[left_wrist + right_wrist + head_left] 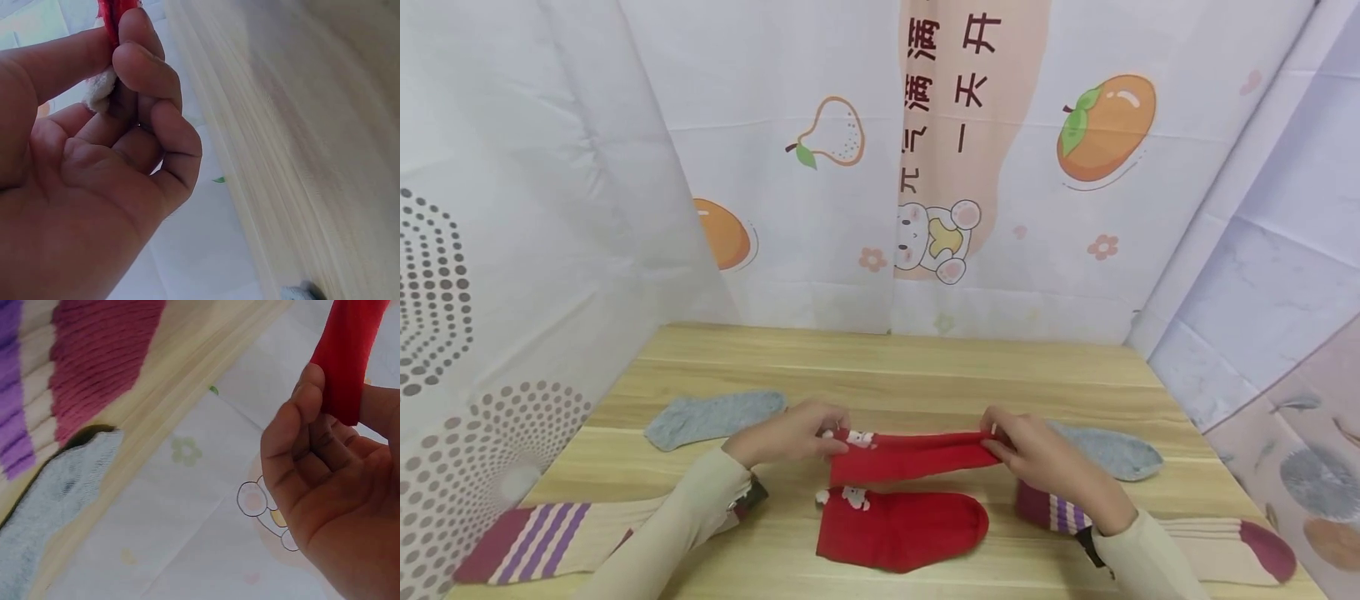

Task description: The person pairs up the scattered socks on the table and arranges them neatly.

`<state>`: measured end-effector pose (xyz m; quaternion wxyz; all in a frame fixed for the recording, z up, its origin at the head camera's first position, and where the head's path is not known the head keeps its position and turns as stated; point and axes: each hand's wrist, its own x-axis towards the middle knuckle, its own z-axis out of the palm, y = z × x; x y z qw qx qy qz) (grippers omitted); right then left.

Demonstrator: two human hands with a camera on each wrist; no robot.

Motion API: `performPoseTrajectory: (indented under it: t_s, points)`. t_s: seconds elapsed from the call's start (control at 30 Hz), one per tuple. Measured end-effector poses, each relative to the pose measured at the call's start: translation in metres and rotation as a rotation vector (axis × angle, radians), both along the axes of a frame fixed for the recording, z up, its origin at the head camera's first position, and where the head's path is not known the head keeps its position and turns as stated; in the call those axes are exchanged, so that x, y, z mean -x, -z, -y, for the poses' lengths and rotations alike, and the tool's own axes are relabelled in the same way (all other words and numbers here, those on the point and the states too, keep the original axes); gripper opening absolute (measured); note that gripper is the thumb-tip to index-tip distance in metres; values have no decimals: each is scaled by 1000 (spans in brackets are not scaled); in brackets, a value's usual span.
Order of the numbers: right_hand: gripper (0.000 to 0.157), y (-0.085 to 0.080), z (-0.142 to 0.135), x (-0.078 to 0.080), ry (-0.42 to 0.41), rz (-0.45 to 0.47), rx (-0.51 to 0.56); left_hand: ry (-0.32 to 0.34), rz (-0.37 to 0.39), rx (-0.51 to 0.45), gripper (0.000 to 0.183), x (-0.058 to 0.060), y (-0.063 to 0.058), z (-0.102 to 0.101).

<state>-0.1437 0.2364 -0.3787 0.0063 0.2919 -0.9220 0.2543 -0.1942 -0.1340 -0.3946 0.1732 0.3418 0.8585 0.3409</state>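
A red sock (pixel 917 457) with a white animal figure is stretched sideways between both hands, just behind a second red sock (pixel 902 529) that lies flat on the table. My left hand (pixel 797 433) pinches its figured end; in the left wrist view a fluffy white bit (pixel 100 90) shows between thumb and fingers. The other end is pinched by my right hand (pixel 1030 446), and in the right wrist view the red fabric (pixel 350 362) hangs between thumb and fingertips.
Grey socks lie behind each hand, one at left (pixel 715 417) and one at right (pixel 1112 452). Cream socks with purple stripes and maroon ends lie at the left (pixel 602 521) and right (pixel 1206 542), partly under the forearms. Printed curtains (pixel 775 275) enclose the wooden table (pixel 895 367).
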Motion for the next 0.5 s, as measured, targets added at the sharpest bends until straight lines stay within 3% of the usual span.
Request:
performPoseTrajectory:
  t_s: [0.23,0.5]
  points:
    - [15,-4,8,-8,-46,28,-34,6,3,34,10,-8,3,7]
    - [18,-8,15,-18,-65,21,-100,74,-58,102,11,-15,-4,-1]
